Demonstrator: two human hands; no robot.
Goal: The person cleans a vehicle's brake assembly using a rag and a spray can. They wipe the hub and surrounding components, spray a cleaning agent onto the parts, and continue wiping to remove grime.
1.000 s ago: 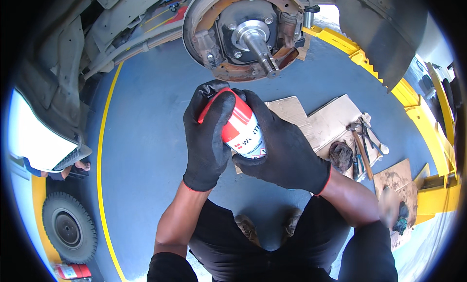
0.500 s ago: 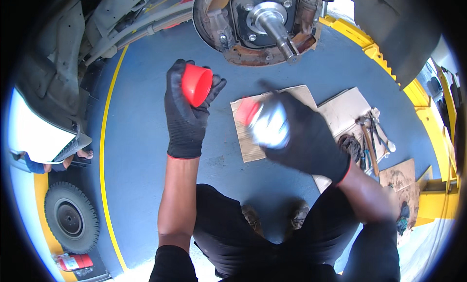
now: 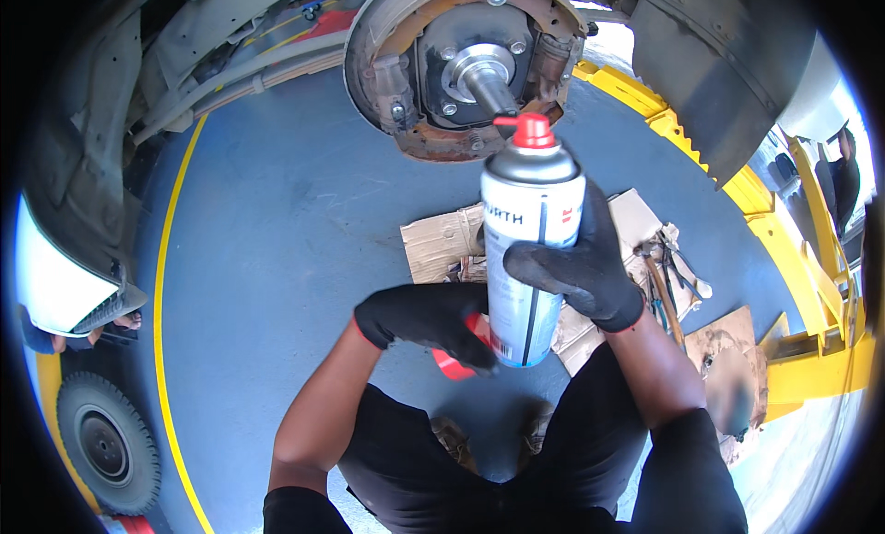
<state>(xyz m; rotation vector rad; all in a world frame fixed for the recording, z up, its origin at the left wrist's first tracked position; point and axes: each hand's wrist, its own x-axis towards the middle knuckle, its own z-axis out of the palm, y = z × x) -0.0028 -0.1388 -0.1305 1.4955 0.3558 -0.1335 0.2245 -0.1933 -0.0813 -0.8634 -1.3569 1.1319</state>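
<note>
My right hand (image 3: 595,271), in a black glove, is closed round a white and blue aerosol spray can (image 3: 527,239) held upright. A red nozzle (image 3: 533,131) tops the can, with a short dark tip pointing left. Low beside the can's base, my gloved left hand (image 3: 426,320) has its fingers curled over a red cap (image 3: 452,364), mostly hidden behind them. Beyond the can stands a wheel hub with its brake assembly (image 3: 387,92), drum off, the spindle (image 3: 489,87) partly behind the nozzle.
Cardboard sheets (image 3: 433,237) lie on the blue floor, with a hammer (image 3: 666,304) and other hand tools at right. A yellow lift frame (image 3: 770,230) borders the right side. A tyre (image 3: 106,446) lies at lower left, and another person's hand (image 3: 129,320) shows at far left.
The can has swung from tilted and blurred to upright, nozzle up. My left hand has come down and right with the red cap, toward the can's base. The view has shifted slightly.
</note>
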